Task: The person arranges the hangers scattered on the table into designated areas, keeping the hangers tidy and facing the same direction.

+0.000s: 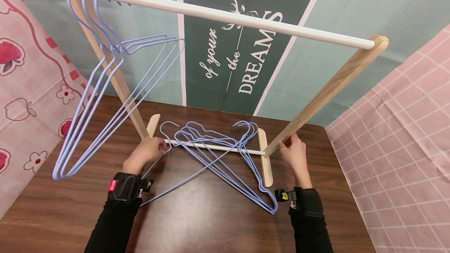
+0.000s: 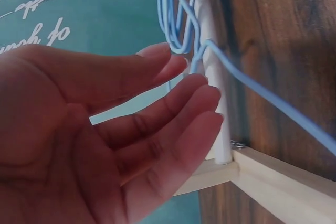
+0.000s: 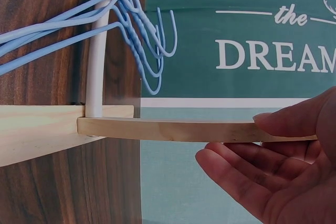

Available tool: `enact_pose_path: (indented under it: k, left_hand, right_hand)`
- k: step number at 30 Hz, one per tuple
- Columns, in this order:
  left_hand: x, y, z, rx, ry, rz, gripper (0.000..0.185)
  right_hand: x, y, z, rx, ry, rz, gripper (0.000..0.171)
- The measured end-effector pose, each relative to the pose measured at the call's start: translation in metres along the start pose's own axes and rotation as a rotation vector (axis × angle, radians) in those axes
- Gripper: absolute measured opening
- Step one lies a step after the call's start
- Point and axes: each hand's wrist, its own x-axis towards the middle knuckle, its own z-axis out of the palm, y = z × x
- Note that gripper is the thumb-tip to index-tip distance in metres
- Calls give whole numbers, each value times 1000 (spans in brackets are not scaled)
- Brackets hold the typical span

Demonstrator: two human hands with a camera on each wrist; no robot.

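- the loose blue hangers (image 1: pixel 225 155) lie tangled over the rack's lower white bar (image 1: pixel 214 148), on the table (image 1: pixel 197 210), just past the left fingertips (image 2: pixel 202 85).
- left hand (image 1: pixel 145 152): fingers straight and relaxed, touching one hanger's wire beside the bar, gripping nothing.
- right hand (image 1: pixel 293 152): thumb and fingers pinch the slanted wooden post (image 1: pixel 330 89).
- risk, as i judge it: the hooks interlock, so lifting one could drag others along.
- hard to tell how many hangers lie in the pile.

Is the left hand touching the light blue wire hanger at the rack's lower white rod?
Touching. In the left wrist view the left hand has its fingertips against the light blue wire hanger where it crosses the lower white rod.
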Motion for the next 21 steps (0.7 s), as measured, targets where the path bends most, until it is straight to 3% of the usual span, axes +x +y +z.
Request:
enact_pose_path:
  k: [8, 21]
  left_hand:
    - [4, -6, 7, 2, -2, -4, 3]
    - [8, -14, 20, -20, -24, -89, 6]
  right_hand:
    - [0, 0, 0, 8, -5, 3, 17]
    - [0, 2, 1, 0, 8, -11, 16]
